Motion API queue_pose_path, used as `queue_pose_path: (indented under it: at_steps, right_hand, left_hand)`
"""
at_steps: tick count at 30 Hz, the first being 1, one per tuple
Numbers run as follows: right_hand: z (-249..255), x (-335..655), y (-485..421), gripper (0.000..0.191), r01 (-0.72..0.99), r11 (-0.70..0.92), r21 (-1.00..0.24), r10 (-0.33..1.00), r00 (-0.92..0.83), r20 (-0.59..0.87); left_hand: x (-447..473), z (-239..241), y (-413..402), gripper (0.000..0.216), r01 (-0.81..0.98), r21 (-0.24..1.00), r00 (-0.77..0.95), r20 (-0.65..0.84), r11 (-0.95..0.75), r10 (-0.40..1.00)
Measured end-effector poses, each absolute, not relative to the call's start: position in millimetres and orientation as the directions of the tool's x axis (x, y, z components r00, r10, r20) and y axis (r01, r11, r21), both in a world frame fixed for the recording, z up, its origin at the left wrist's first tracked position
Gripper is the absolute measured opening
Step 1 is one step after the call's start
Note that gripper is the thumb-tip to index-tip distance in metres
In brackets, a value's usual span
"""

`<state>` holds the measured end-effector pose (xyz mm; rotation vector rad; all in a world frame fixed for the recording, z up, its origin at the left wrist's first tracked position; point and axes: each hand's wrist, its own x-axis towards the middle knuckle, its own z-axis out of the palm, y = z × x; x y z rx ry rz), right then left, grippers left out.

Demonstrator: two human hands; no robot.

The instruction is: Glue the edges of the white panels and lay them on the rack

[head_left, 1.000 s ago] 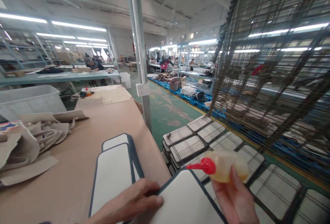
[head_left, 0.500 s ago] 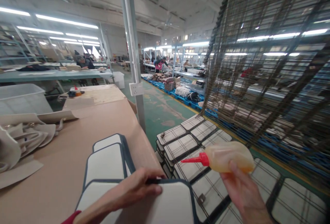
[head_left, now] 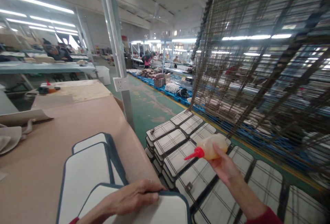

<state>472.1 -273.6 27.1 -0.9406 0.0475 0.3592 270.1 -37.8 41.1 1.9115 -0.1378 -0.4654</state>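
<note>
My left hand (head_left: 138, 196) is closed over the top edge of a white panel (head_left: 171, 210) with rounded corners and a dark blue border, low in the view. Beneath and behind it, more white panels (head_left: 86, 169) of the same kind lie overlapping on the table. In my right hand (head_left: 223, 165) is a squeeze bottle (head_left: 207, 144) with a long red nozzle and some yellowish liquid inside. It is held on its side above the wire rack, nozzle pointing left and slightly down, apart from the panels.
Right of the table (head_left: 85, 114), a low stack of wire rack trays (head_left: 170, 143) carries many white panels. Upright wire trays (head_left: 244, 62) rise behind it. A metal post (head_left: 117, 45) with a socket stands at the table's edge. Beige pieces (head_left: 15, 133) lie at left; people work farther back.
The view has turned right, so the table and post sit farther left. My right hand has moved the bottle farther out, its nozzle tipping lower. My left hand keeps its grip.
</note>
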Motion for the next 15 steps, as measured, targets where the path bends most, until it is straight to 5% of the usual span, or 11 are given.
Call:
queue_pose_path:
  at_steps: [11,15]
  right_hand:
    - [25.5,479.8,-276.0,0.036,-0.329,0.531,-0.781,0.276,0.938,-0.207]
    - [35.6,473.2,-274.1,0.042,-0.319,0.563,-0.762,0.265,0.943,-0.199]
  left_hand:
    - [267.3,49.9,-56.7,0.04,0.077,0.882,0.977,-0.159,-0.464,-0.141]
    - [271.1,47.5,-60.0,0.057,0.231,0.831,0.96,-0.279,-0.506,-0.021]
